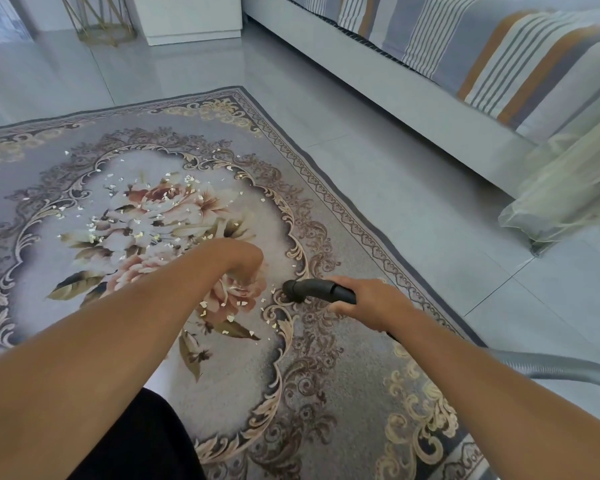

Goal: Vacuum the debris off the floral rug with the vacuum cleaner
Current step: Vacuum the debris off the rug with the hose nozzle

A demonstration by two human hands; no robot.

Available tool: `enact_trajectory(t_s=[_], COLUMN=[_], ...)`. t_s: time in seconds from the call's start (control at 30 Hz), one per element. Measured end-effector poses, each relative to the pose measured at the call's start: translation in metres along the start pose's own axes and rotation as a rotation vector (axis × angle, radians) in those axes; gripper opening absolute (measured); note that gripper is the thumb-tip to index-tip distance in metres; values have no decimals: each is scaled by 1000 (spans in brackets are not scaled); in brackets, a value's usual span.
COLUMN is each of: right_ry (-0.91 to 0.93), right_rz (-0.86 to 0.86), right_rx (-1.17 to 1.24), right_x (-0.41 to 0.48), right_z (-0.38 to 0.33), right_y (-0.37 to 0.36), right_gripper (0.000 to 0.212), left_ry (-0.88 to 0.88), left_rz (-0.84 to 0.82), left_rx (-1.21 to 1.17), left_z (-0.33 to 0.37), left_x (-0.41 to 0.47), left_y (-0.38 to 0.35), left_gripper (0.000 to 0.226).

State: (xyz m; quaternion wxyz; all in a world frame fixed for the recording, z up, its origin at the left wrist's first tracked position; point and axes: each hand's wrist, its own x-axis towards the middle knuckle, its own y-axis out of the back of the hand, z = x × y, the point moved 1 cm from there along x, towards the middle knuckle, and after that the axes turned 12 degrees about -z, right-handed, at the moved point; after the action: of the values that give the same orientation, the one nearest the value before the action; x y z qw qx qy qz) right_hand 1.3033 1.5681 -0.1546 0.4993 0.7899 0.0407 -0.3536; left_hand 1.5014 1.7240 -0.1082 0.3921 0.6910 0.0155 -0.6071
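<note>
We are looking down at a grey rug with a pink floral medallion, lying on glossy pale grey floor tiles, with small pale flakes of debris dotting its flowers. A grey, white and ochre striped cover is draping long white furniture along the right. Our right grip is curling round the smooth black vacuum tube, whose mouth is resting on the rug's scrolled border, while our left grip is bending down over the flowers, fingers hidden, so we cannot tell its opening.
</note>
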Motion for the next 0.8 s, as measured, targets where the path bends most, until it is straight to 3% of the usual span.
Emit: enact_trajectory(t_s=[0.1,0.17,0.5,0.8], right_ry=[-12,-15,-81,-96], right_rz=[-45,-46,128,87], right_rx=[269,324,168,205], right_x=[1,3,36,31], right_z=[4,3,-17,-14], right_y=[10,16,34,31], right_gripper=[54,55,54,50], left_ry=[-8,-2,25,23], left_rz=[0,11,21,-11], left_rx=[-10,13,44,-20], left_z=[-2,-2,-5,-13], left_x=[0,-1,3,11], left_y=[0,-1,-1,-7], left_gripper=[22,22,24,22])
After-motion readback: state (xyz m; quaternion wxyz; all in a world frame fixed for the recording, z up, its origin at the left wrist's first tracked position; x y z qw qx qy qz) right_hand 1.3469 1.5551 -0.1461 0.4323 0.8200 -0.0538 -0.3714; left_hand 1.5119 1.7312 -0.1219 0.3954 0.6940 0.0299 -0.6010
